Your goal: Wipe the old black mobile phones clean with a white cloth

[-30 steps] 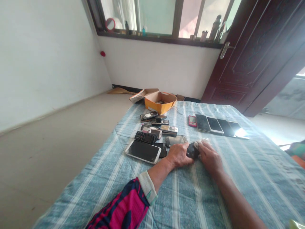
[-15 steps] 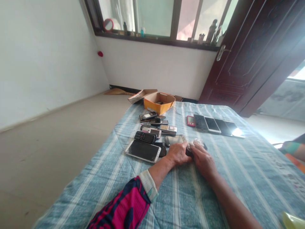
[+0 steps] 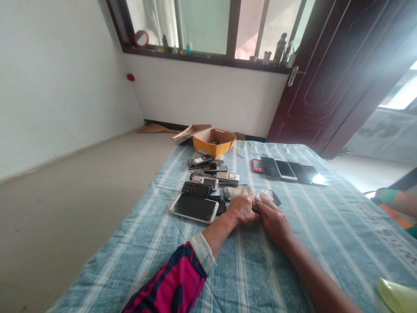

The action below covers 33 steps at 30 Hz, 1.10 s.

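Observation:
Over the middle of the table, my left hand [image 3: 242,210] is closed on the near left end of a dark phone [image 3: 276,198], most of which is hidden. My right hand [image 3: 274,221] presses a crumpled white cloth or tissue [image 3: 265,194] against that phone, its fingers closed on the cloth. Just behind my left hand lies a silver-edged phone [image 3: 237,191]. To the left sit a large white phone with a dark screen [image 3: 194,208], a black keypad phone [image 3: 196,189] on its far edge, and several other old phones [image 3: 228,177].
A yellow-orange cardboard box [image 3: 215,145] with a raised lid stands at the table's far left. Toward the far right lie a red phone [image 3: 257,165] and a row of flat phones [image 3: 286,169]. Something yellow-green [image 3: 395,295] lies at the near right, on the striped blue cloth [image 3: 247,278].
The view has shifted slightly to the right. My right hand and the white cloth have moved a little on the dark phone, and more of its far end shows.

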Available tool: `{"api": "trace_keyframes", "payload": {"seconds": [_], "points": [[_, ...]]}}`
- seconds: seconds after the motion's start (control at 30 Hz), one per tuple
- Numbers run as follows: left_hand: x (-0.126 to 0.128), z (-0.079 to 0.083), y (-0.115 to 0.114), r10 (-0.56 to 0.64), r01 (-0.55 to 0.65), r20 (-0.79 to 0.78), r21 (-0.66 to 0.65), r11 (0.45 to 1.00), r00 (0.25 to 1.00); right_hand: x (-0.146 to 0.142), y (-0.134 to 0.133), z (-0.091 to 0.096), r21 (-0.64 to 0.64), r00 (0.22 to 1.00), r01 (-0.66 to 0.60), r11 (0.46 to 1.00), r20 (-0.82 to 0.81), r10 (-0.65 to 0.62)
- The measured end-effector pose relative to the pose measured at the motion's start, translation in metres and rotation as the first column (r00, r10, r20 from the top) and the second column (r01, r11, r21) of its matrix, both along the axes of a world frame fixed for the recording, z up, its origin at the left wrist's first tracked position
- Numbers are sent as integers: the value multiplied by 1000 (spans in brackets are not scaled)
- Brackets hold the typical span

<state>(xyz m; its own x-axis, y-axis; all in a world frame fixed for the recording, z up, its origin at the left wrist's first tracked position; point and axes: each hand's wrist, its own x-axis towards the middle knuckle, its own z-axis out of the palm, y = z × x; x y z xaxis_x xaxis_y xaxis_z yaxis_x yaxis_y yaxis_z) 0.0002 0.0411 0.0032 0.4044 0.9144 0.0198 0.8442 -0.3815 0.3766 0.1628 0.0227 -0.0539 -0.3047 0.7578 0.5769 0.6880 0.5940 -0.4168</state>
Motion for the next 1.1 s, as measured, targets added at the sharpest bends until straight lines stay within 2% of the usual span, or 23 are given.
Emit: {"api": "trace_keyframes", "payload": {"seconds": [0.1, 0.3, 0.4, 0.5, 0.63, 0.77, 0.93, 1.1], "points": [[0, 1, 0, -8, 8, 1, 3, 1000, 1000, 2, 1, 1, 2, 999, 31, 1000, 15, -31], [1, 1, 1, -1, 1, -1, 14, 1000, 1000, 18, 15, -1, -36, 959, 283, 959, 27, -282], [1, 0, 0, 3, -3, -2, 14, 1000, 1000, 23, 19, -2, -46, 947, 322, 946, 22, -321], [0, 1, 0, 8, -8, -3, 6, 1000, 1000, 21, 17, -4, -27, 960, 279, 960, -3, -279], [-1, 5, 0, 13, -13, -12, -12, 1000, 1000, 12, 9, -2, -14, 995, 95, 995, -31, -96], [-1, 6, 0, 21, -21, -31, -25, 999, 999, 3, 1, 6, -44, 999, -51, 998, 1, 51], [-1, 6, 0, 28, -29, -39, -18, 999, 999, -1, 2, 8, -31, 999, -34, 999, 13, 35], [-1, 6, 1, 23, -24, -39, -17, 1000, 999, 2, 18, 0, -17, 995, 102, 995, 8, -102]]}}
